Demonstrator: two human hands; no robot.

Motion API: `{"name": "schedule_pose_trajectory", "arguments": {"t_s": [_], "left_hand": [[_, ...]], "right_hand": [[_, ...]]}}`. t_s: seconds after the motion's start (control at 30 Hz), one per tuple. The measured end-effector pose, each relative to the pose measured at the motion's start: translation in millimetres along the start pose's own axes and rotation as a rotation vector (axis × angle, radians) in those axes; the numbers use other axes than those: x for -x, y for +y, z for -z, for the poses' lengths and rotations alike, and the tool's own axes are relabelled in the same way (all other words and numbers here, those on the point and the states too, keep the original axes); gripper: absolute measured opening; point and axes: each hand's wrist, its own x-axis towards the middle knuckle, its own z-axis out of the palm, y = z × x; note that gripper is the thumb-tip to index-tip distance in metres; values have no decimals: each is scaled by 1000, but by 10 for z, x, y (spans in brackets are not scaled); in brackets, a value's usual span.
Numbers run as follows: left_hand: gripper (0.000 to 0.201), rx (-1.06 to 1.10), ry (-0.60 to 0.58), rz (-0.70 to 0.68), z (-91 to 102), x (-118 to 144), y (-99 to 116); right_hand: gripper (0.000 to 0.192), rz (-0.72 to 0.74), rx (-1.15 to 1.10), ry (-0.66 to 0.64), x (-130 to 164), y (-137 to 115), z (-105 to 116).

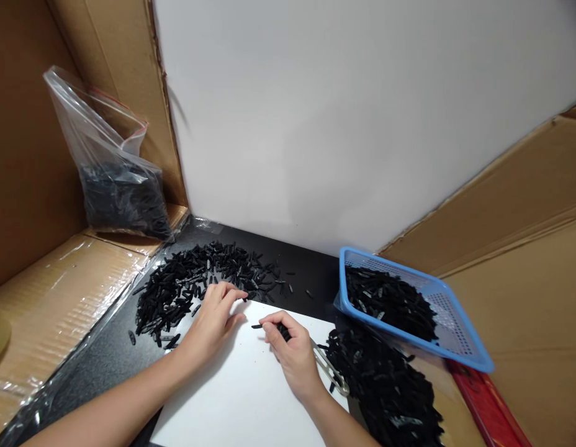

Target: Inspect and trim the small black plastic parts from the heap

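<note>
My left hand (218, 313) is over the edge of the white board (236, 385), with thumb and index finger apart. A small black sliver (245, 299) lies at its index fingertip. Closed fingers of my right hand (292, 354) hold a thin black strip (257, 326), its tip pointing left. More black shows inside the right palm, mostly hidden by the fingers. A metal handle with a slotted end (333, 371) sticks out past the right hand; I cannot tell whether it is held. Beyond my left hand spreads a pile of small black slivers (169, 292).
A blue plastic basket (460, 310) with black pieces stands at the right, a heap of black pieces (390, 385) before it. A red object (488, 403) lies alongside. A clear zip bag (125, 192) of dark pieces leans in the left corner. Cardboard walls (525, 248) surround the workplace.
</note>
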Motion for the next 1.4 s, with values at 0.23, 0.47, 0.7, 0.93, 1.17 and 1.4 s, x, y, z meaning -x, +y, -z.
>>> {"name": "schedule_pose_trajectory", "arguments": {"t_s": [0.23, 0.47, 0.7, 0.93, 1.17, 1.4], "left_hand": [[26, -186, -83, -91, 45, -27, -116], [11, 395, -50, 211, 80, 73, 220], [20, 682, 2, 403, -10, 74, 228], [25, 659, 1, 401, -21, 82, 203], [25, 696, -34, 369, -33, 106, 193], [15, 341, -166, 171, 83, 83, 194]], "right_hand": [[28, -52, -70, -16, -1, 27, -1], [31, -71, -189, -24, -36, -4, -9], [30, -82, -203, -41, -48, -9, -6], [35, -112, -362, -85, -24, -54, 23], [27, -79, -111, -93, -24, 25, 25], [22, -66, -20, -66, 0, -17, 12]]}}
